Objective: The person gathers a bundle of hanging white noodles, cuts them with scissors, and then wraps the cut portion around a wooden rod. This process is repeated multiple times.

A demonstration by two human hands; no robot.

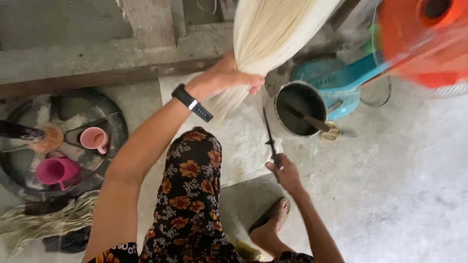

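Grey concrete floor (pixel 399 195) fills the lower right of the frame, rough and stained, with a concrete ledge (pixel 97 58) running across the upper left. My left hand (pixel 225 80), near the top centre, is closed tight around a hanging bundle of pale fibres (pixel 273 29), gripping it where it narrows. My right hand (pixel 285 171), lower centre, is wrapped around the handle of a dark knife (pixel 269 134) whose blade points up toward the bundle. Just right of the blade stands a round metal can (pixel 298 108) with a stick in it, beside a teal plastic stool (pixel 336 80). An orange fan (pixel 424 39) blurs the upper right corner. At left, two pink cups (pixel 78 156) sit on a dark wheel (pixel 63 141).
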